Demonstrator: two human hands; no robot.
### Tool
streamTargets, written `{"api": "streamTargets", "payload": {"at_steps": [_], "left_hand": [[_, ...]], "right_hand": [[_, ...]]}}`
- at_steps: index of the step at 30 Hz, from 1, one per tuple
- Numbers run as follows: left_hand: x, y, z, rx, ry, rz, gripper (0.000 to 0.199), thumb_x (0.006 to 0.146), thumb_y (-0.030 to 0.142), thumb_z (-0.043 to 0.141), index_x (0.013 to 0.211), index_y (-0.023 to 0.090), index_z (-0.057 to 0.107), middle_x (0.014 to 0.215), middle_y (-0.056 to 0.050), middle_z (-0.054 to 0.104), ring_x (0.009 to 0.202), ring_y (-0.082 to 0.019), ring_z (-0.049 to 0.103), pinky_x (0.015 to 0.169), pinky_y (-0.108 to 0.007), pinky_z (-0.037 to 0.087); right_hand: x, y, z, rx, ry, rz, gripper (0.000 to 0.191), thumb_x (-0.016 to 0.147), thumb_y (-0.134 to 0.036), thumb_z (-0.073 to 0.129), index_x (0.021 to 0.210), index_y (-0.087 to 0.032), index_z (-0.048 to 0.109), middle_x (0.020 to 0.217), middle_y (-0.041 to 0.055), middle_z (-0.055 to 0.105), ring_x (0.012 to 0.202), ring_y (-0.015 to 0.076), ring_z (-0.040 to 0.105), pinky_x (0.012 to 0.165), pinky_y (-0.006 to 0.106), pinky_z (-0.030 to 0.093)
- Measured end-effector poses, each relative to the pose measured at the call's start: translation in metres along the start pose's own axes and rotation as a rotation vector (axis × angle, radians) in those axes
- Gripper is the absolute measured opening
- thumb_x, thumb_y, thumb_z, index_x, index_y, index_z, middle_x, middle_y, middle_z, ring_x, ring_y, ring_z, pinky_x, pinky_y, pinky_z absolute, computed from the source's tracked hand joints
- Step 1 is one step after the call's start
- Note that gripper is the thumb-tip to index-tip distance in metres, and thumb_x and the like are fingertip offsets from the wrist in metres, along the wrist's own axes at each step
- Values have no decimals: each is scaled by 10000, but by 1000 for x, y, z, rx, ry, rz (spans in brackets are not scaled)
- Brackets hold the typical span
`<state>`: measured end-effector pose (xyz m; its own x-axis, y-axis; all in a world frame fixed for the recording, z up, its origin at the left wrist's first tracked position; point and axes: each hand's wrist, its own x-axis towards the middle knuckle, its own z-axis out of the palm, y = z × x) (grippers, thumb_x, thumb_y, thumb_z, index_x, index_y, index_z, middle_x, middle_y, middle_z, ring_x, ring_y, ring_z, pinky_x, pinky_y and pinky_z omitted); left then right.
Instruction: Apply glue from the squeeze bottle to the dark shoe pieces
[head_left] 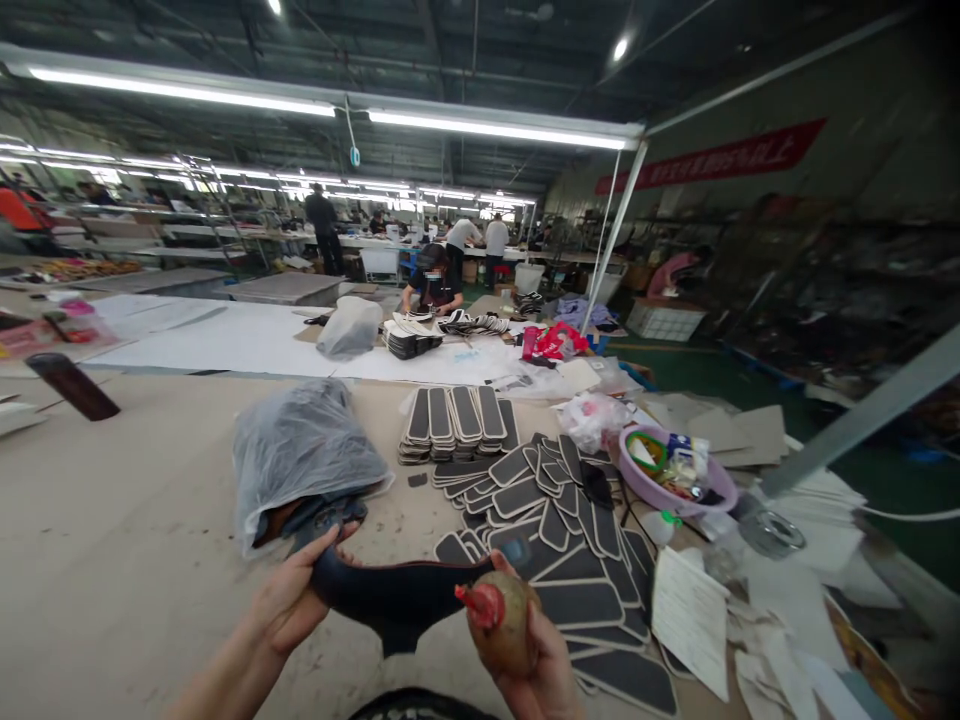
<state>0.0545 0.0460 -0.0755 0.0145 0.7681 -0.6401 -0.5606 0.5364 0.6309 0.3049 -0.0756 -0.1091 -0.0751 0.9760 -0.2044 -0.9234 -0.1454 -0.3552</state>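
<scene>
My left hand (294,592) is closed on one end of a dark, curved leather-like piece (397,597), thumb on top. This piece spans the gap between my hands, with a short tab pointing down at its middle. In my right hand (544,655) is a squeeze bottle (504,625), brownish with a red nozzle aimed left. The right fingertips are close to the piece's other end; whether they pinch it too is hidden behind the bottle. Just beyond my left hand, a clear plastic bag (300,450) covers dark blue pieces. Loose grey pads with pale edges (577,603) lie beside my right hand.
Stacked grey pads (454,420) stand behind the loose pile. Right of it are a lilac basin (675,497) of odds and ends, paper sheets (690,620) and a metal post (862,415). A dark cylinder (73,386) lies left. A person (433,280) works across the table.
</scene>
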Motion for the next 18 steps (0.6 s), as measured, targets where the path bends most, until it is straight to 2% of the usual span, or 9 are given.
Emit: {"api": "streamTargets", "payload": {"at_steps": [2,4,7,9,10,11,14,16,18], "left_hand": [[6,-13,-18,12,24,-60,118,884,129,572,980,91,630,588,-26,662,531,-168,674,558,-259,589],[6,-24,-35,12,27,-141,177,873,174,606,1024,83,616,719,-82,729,688,-221,734,659,-303,615],[-8,-35,-54,31,-50,-332,380,846,335,661,1100,59,604,986,-209,743,985,-320,715,796,-382,608],[-20,-37,-60,138,-131,-374,510,791,455,705,1098,53,636,1098,-257,709,1079,-360,673,866,-412,586],[-25,-37,-60,235,-166,-304,531,761,488,726,1083,70,665,1127,-250,703,1100,-364,662,910,-417,568],[-28,-35,-59,357,-201,-168,518,741,500,740,1071,103,695,1153,-223,702,1123,-361,651,960,-419,542],[-31,-26,-40,737,-310,465,461,726,449,760,1141,253,718,1270,-107,666,1234,-342,579,1071,-425,453],[-31,-17,-17,898,-403,830,551,726,373,767,1259,292,656,1365,-96,596,1288,-342,529,1086,-421,430],[-31,-7,9,1005,-526,979,602,720,298,771,1302,246,626,1373,-145,583,1274,-338,542,1057,-386,455]], "right_hand": [[1,-2,6,15,-19,64,435,755,-400,758,1167,-290,669,1088,52,746,936,197,713,707,266,557],[4,-4,12,31,-43,127,410,781,-420,733,1170,-311,664,1086,32,747,907,184,717,599,218,544],[11,-6,23,40,-80,184,404,781,-444,730,1156,-308,671,1063,37,752,859,181,719,555,216,543],[15,-4,34,26,-99,204,411,777,-447,728,1153,-291,674,1035,56,756,831,194,722,541,227,540],[16,-2,40,12,-107,213,415,785,-442,716,1164,-279,669,1039,68,754,820,197,722,527,224,529],[18,1,47,-8,-112,220,415,798,-435,695,1175,-263,664,1051,84,750,810,194,722,525,222,521],[21,11,64,-70,-125,234,427,797,-410,680,1171,-203,667,1097,132,733,815,189,719,609,240,531],[22,17,73,-91,-126,246,451,780,-421,698,1169,-194,668,1105,142,729,848,203,719,678,268,544],[22,18,79,-107,-136,276,451,770,-424,718,1163,-207,672,1095,124,735,846,205,718,671,275,550]]}}
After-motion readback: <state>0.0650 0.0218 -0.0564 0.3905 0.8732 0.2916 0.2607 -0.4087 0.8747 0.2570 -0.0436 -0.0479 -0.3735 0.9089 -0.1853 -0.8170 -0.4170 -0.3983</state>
